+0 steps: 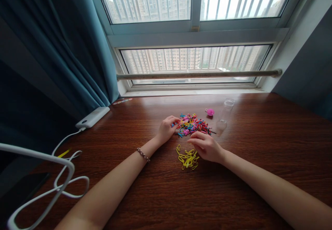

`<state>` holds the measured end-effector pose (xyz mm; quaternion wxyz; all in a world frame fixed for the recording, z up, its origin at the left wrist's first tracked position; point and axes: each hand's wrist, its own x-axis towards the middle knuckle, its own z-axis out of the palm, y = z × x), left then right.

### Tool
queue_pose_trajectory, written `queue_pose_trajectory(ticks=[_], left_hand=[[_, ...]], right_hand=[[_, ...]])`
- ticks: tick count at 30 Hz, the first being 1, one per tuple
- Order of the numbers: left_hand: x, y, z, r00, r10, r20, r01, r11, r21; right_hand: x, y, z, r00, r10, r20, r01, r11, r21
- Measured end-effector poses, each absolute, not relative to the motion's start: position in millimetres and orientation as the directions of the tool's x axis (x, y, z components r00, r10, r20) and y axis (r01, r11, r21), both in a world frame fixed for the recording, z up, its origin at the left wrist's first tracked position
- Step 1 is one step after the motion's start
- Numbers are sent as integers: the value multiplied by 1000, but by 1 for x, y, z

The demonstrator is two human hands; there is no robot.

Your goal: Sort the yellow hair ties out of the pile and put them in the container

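Observation:
A heap of small multicoloured rubber bands [193,124] lies on the wooden table. At its left edge is my left hand [167,130], fingers apart and slightly bent, their tips touching the bands. My right hand [206,147] hovers just in front of the heap, with fingers and thumb drawn together in a pinch; whatever may be between the tips is too small to make out. Below it sits a separate small pile of yellow rubber bands [188,159], close to the right hand's fingers.
Behind the heap are a pink round lid [210,112] and a clear plastic jar [227,109]. A white power bank [92,117] with a looped white cable [70,173] occupies the table's left side, near a blue curtain [77,43]. A metal rail [197,75] crosses the window.

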<state>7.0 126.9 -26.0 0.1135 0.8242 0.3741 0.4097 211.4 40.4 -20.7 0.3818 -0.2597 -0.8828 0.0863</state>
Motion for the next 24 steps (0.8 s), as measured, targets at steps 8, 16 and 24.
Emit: queue_pose_trajectory(ticks=[8, 16, 24], left_hand=[[6, 126, -26, 360, 737, 572, 568, -660, 492], [6, 127, -26, 260, 819, 511, 581, -555, 595], [3, 128, -27, 345, 750, 564, 631, -630, 452]], right_hand=[[213, 36, -19, -619, 532, 578, 418, 846, -331], [225, 59, -20, 21, 819, 573, 514, 483, -709], [242, 80, -29, 330, 838, 433, 477, 248, -843]])
